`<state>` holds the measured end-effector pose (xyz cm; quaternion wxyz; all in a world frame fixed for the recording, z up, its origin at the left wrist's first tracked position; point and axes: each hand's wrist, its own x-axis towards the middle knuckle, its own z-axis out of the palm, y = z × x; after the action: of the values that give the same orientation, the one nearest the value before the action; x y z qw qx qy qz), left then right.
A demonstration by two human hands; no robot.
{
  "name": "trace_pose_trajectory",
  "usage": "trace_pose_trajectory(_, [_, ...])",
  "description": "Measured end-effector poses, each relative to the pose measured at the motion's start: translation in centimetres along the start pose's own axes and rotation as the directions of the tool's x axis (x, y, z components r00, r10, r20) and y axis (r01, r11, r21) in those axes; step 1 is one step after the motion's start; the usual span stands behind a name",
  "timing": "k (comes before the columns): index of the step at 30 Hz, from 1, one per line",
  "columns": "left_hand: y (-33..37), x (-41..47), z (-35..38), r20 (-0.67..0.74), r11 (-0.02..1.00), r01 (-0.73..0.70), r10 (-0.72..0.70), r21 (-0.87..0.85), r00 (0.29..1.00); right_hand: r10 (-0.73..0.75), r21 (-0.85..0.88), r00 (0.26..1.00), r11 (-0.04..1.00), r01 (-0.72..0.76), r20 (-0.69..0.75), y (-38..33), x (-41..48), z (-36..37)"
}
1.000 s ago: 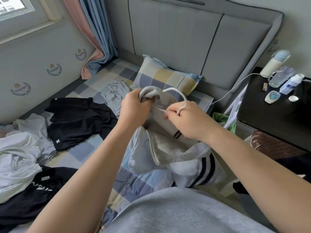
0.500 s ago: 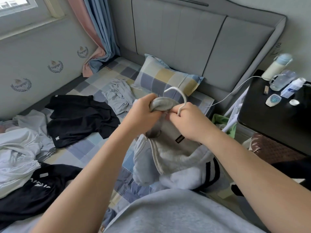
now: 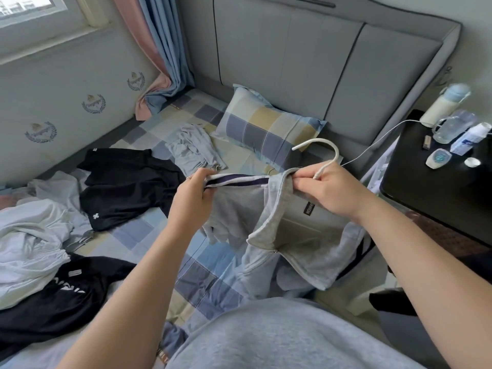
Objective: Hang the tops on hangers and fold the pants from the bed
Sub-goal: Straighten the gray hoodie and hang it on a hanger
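A grey zip-up top [image 3: 290, 235] with a striped shoulder hangs between my hands above the bed [image 3: 213, 278]. My right hand [image 3: 332, 190] pinches its collar together with the stem of a white hanger [image 3: 327, 158], whose hook sticks up. My left hand [image 3: 194, 195] grips the striped shoulder seam, stretched out to the left. The rest of the hanger is hidden inside the top. Other clothes lie on the bed: a black top [image 3: 125, 187], a black garment with white letters [image 3: 53, 296], a white garment [image 3: 29, 246] and a light grey-blue piece [image 3: 191, 150].
A checked pillow [image 3: 266, 129] leans at the grey headboard [image 3: 306, 59]. On the right stands a black bedside table [image 3: 439, 187] with a bottle, a cup and small items, and a white cable runs from it. A wall and curtain bound the bed's left side.
My hands have moved apart: the left one has pulled the striped shoulder out to the left, while the right keeps the collar and hanger stem. The hanger hook now stands clear above the collar.
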<state>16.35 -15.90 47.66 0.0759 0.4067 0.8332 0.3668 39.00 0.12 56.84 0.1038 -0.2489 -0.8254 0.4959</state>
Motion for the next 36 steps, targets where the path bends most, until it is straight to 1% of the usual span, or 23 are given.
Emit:
trace_pose_trajectory(2, [-0.1,-0.2,-0.3,0.001,0.998,-0.036,0.036,0.05,0.999,-0.003,-0.058,1.0,0.998,0.004,0.016,0.0,0.0,-0.4])
trace_pose_trajectory(4, [-0.2,-0.8,-0.4,-0.016,0.995,-0.059,0.06,0.075,0.998,0.038,-0.109,0.999,0.993,-0.034,0.033,0.0,0.2,-0.9])
trace_pose_trajectory(7, [-0.4,-1.3,-1.1,-0.127,0.988,-0.145,0.15,0.052,0.98,0.116,-0.187,0.992,0.977,-0.103,0.059,-0.1,0.1,-1.5])
trace_pose_trajectory(10, [-1.1,-1.1,-2.3,-0.237,0.975,-0.216,0.22,0.045,0.946,0.117,-0.169,0.991,0.98,-0.104,0.072,-0.1,-0.7,-1.7])
trace_pose_trajectory(12, [-1.4,-0.6,-2.9,-0.225,0.981,-0.173,0.188,0.084,0.956,0.069,-0.131,0.995,0.99,-0.059,0.075,-0.5,-1.1,-1.4])
trace_pose_trajectory(15, [-0.9,0.5,-3.2,-0.127,0.984,-0.058,0.08,0.169,0.989,-0.002,-0.144,0.999,0.99,0.008,0.041,-0.8,-1.1,-0.5])
trace_pose_trajectory(16, [-0.4,0.7,-3.4,-0.092,0.981,-0.049,0.067,0.187,0.994,-0.011,-0.155,1.0,0.988,0.014,0.025,-0.9,-1.0,-0.3])
trace_pose_trajectory(17, [0.2,0.8,-3.5,-0.061,0.975,-0.087,0.102,0.202,0.993,-0.013,-0.167,1.0,0.986,0.015,0.012,-0.9,-1.0,0.0])
trace_pose_trajectory(18, [0.9,0.7,-3.7,-0.02,0.964,-0.171,0.179,0.202,0.984,-0.016,-0.175,1.0,0.984,0.016,0.005,-0.9,-1.0,0.2])
trace_pose_trajectory(20, [2.7,0.0,-3.5,0.136,0.94,-0.323,0.308,0.109,0.942,-0.022,-0.185,1.0,0.982,0.023,0.006,-1.0,-1.0,0.7])
trace_pose_trajectory(22, [4.9,-0.9,-2.8,0.317,0.924,-0.383,0.366,-0.008,0.875,-0.028,-0.206,0.999,0.978,0.032,0.021,-1.1,-0.8,1.3])
trace_pose_trajectory(23, [5.7,-1.4,-2.2,0.368,0.913,-0.406,0.39,-0.037,0.844,-0.037,-0.221,0.999,0.974,0.044,0.035,-1.2,-0.6,1.7])
trace_pose_trajectory(24, [6.4,-1.8,-1.7,0.389,0.901,-0.429,0.418,-0.062,0.821,-0.049,-0.233,0.998,0.971,0.058,0.045,-1.2,-0.4,2.0])
trace_pose_trajectory(25, [6.8,-2.0,-1.3,0.374,0.893,-0.442,0.44,-0.084,0.816,-0.055,-0.237,0.998,0.969,0.063,0.043,-1.2,-0.2,2.2])
trace_pose_trajectory(26, [7.0,-2.2,-1.1,0.34,0.892,-0.441,0.448,-0.101,0.827,-0.056,-0.229,0.998,0.971,0.061,0.029,-1.2,-0.1,2.3])
trace_pose_trajectory(28, [6.7,-2.1,-1.1,0.251,0.913,-0.391,0.407,-0.113,0.878,-0.074,-0.239,0.997,0.969,0.066,-0.023,-0.7,-0.1,1.9])
trace_pose_trajectory(29, [6.3,-2.0,-1.2,0.218,0.926,-0.361,0.377,-0.108,0.9,-0.131,-0.314,0.989,0.944,0.104,-0.066,-0.2,-0.2,1.5])
trace_pose_trajectory(31, [5.5,-1.8,-1.6,0.136,0.948,-0.301,0.314,-0.105,0.94,-0.261,-0.511,0.954,0.845,0.154,-0.145,1.5,-0.6,0.3])
trace_pose_trajectory(32, [5.2,-1.6,-2.1,0.084,0.954,-0.278,0.288,-0.115,0.954,-0.262,-0.532,0.948,0.837,0.129,-0.182,2.7,-0.9,-0.5])
trace_pose_trajectory(33, [4.9,-1.5,-2.8,0.026,0.955,-0.266,0.271,-0.132,0.962,-0.192,-0.48,0.96,0.874,0.073,-0.205,3.9,-1.4,-1.2])
trace_pose_trajectory(34, [4.6,-1.3,-3.5,-0.023,0.954,-0.261,0.26,-0.15,0.965,-0.073,-0.376,0.979,0.927,-0.004,-0.189,5.0,-2.0,-1.8])
trace_pose_trajectory(35, [4.3,-1.0,-4.2,-0.054,0.953,-0.256,0.251,-0.161,0.967,0.054,-0.247,0.989,0.965,-0.087,-0.136,6.3,-2.6,-2.2])
trace_pose_trajectory(36, [4.1,-0.9,-4.8,-0.072,0.953,-0.253,0.244,-0.166,0.967,0.146,-0.13,0.987,0.979,-0.154,-0.069,7.7,-3.1,-2.4])
